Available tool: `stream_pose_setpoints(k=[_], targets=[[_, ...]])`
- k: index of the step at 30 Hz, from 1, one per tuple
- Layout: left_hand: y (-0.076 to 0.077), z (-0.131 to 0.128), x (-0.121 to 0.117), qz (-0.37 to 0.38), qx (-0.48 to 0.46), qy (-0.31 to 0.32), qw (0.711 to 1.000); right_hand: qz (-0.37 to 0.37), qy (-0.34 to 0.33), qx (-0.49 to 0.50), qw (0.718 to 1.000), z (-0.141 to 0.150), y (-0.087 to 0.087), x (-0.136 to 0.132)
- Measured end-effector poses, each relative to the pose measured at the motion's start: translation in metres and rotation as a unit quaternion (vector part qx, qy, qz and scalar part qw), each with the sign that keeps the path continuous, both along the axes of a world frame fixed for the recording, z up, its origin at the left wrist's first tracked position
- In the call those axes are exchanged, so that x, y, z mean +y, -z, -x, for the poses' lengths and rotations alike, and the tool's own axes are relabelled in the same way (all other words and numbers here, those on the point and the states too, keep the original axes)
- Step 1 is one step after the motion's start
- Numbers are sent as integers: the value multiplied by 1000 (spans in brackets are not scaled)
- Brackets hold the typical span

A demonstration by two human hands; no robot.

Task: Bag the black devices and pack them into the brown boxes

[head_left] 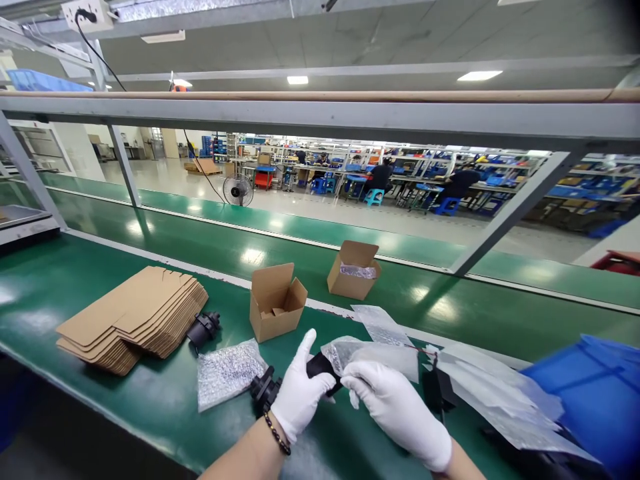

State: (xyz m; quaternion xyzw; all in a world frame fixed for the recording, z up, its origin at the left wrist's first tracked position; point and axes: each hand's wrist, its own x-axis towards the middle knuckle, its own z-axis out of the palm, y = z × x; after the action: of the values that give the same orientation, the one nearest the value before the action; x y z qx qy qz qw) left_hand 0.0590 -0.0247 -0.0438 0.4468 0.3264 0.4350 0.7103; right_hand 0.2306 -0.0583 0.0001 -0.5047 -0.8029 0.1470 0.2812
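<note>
My left hand (301, 392), in a white glove, is closed around a black plastic part (324, 368), thumb raised. A clear bubble-wrap bag (375, 355) reaches over the part's right end, and my gloved right hand (395, 407) pinches the bag's edge there. Left of my left hand shows a ribbed black piece (265, 390); whether it joins the held part, I cannot tell. Beside it lies a bubble-wrap packet (231, 372), with another black cylindrical part (204, 328) behind. An open cardboard box (276, 310) stands just beyond my hands.
Flat cardboard boxes (135, 313) are stacked at left. Another open box (354, 273) with a bubble-wrapped item sits on the green belt (200, 243). Plastic bags (495, 393), a black part (439, 389) and a blue bin (590, 400) are at right. A slanted post (510, 217) rises beyond the belt.
</note>
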Motion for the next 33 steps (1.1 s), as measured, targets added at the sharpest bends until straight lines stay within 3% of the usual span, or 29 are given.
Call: stream_pose_setpoints(k=[2, 6, 9, 12, 17, 21, 24, 26, 28, 30, 33], targets=[[1, 1, 2, 10, -19, 11, 1000, -17, 3, -25, 1000, 0, 5, -1], [2, 1, 5, 11, -59, -34, 998, -144, 47, -60, 987, 14, 24, -5], [3, -1, 2, -10, -11, -61, 998, -198, 45, -67, 977, 31, 32, -5], [5, -1, 1, -36, 36, -57, 997, -177, 53, -28, 982, 39, 32, 0], [7, 5, 11, 7, -24, 26, 999, -135, 65, 16, 989, 29, 40, 5], [7, 5, 12, 33, -46, -5, 998, -158, 86, -7, 984, 26, 56, -3], [1, 6, 4, -55, 72, -27, 996, -169, 84, 3, 982, 25, 63, -8], [-2, 8, -2, -126, 190, -26, 973, -172, 98, 23, 980, 25, 65, -8], [-3, 10, -6, -132, 260, 2, 956, -179, 106, 29, 978, 24, 66, -5], [-2, 13, -7, -84, 239, 47, 966, -189, 93, 20, 977, 24, 67, -3], [1, 14, -2, -28, 114, 100, 988, -199, 55, 13, 978, 25, 67, -4]])
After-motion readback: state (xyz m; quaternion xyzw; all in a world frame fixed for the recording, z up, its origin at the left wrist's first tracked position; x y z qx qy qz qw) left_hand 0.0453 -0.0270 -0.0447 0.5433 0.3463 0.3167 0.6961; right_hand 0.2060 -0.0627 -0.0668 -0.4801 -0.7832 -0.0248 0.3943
